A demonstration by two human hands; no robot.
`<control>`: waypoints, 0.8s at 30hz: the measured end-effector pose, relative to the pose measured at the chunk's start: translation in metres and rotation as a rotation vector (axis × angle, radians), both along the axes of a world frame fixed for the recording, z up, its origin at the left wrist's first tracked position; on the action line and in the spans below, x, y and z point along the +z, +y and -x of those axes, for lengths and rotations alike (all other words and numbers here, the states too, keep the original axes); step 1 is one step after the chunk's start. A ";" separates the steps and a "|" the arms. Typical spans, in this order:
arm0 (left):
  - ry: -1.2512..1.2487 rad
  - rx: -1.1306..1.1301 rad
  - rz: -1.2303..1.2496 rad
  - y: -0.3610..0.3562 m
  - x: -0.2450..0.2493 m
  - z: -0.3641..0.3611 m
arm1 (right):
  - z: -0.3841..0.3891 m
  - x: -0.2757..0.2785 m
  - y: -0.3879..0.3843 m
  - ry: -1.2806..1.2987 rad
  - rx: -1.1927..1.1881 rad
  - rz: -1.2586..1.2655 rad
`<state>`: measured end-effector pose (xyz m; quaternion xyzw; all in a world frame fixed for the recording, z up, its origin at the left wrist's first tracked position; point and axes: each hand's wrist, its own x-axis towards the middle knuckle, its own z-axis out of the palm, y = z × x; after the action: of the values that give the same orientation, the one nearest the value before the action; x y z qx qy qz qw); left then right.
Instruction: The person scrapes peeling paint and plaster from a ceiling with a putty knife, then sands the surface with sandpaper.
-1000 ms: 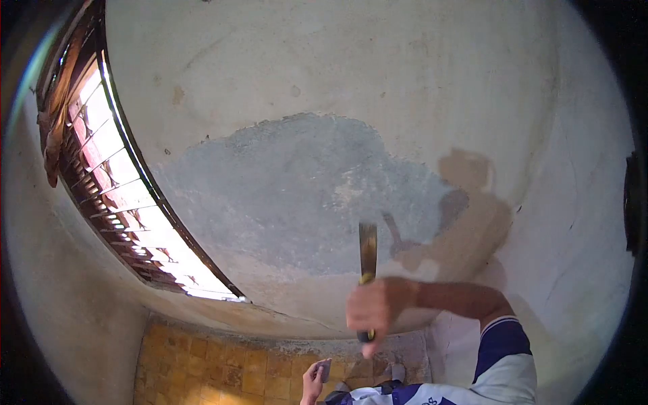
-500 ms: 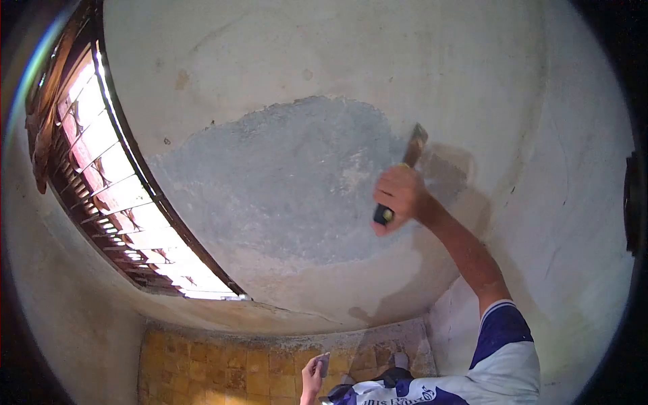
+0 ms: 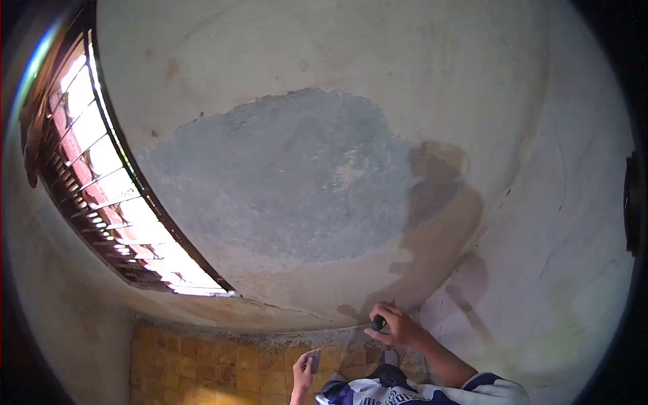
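Note:
My right hand (image 3: pixel 397 325) is low by the bottom of the wall, fingers closed around the black-tipped handle (image 3: pixel 379 323) of a scraper; its blade is hidden behind the hand. My left hand (image 3: pixel 303 373) is lower still, near my shirt, holding a small flat grey piece (image 3: pixel 314 360). On the wall in front spreads a large grey patch (image 3: pixel 283 182) where the pale coating is gone, with cream plaster around it. My shadow falls to the right of the patch.
A barred window opening (image 3: pixel 111 196) with bright daylight runs along the left. Below are yellow floor tiles (image 3: pixel 216 368). A side wall (image 3: pixel 540 304) meets the main wall at a corner on the right.
My right hand with the scraper dropped from the upper right edge of the grey patch down to the wall's base. The left hand stayed low, shifting slightly left.

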<state>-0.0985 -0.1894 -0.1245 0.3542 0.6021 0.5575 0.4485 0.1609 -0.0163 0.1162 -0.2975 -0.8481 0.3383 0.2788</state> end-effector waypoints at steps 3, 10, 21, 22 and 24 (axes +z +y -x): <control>0.050 -0.024 0.000 0.016 -0.001 -0.008 | -0.021 -0.012 -0.007 0.005 -0.076 0.017; 0.059 -0.091 -0.015 0.060 -0.001 -0.046 | -0.074 -0.022 0.003 0.088 -0.145 -0.041; 0.050 0.050 -0.033 0.094 0.016 -0.121 | -0.129 -0.057 0.039 0.160 -0.117 -0.010; 0.028 0.084 -0.042 0.096 0.015 -0.126 | -0.133 -0.061 0.045 0.165 -0.098 0.020; -0.015 0.147 -0.060 0.099 0.010 -0.135 | -0.143 -0.069 0.058 0.175 -0.065 0.081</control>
<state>0.0363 -0.0909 -0.1145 0.3182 0.6060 0.6095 0.4001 0.3035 0.0416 0.0470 -0.3054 -0.7961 0.3875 0.3503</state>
